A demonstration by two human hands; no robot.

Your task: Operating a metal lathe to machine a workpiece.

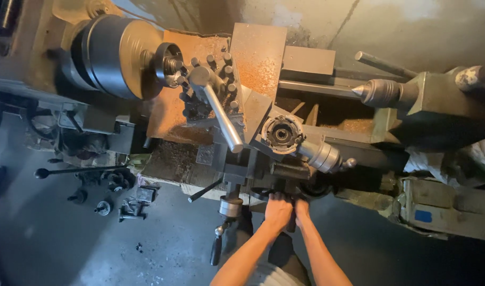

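Dark oil-stained floor surrounds a grey metal lathe [263, 79], where, lower centre, the left hand [278, 211] and right hand [302, 209] both close on its black carriage handwheel [285, 197], apparently mid-feed, calling for steady turning.

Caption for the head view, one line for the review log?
Both hands, left hand and right hand, grip a dark handwheel at the front of a chip-strewn metal lathe.

The handwheel [285, 197] lies mostly hidden beneath the left hand [278, 211] and right hand [302, 208].
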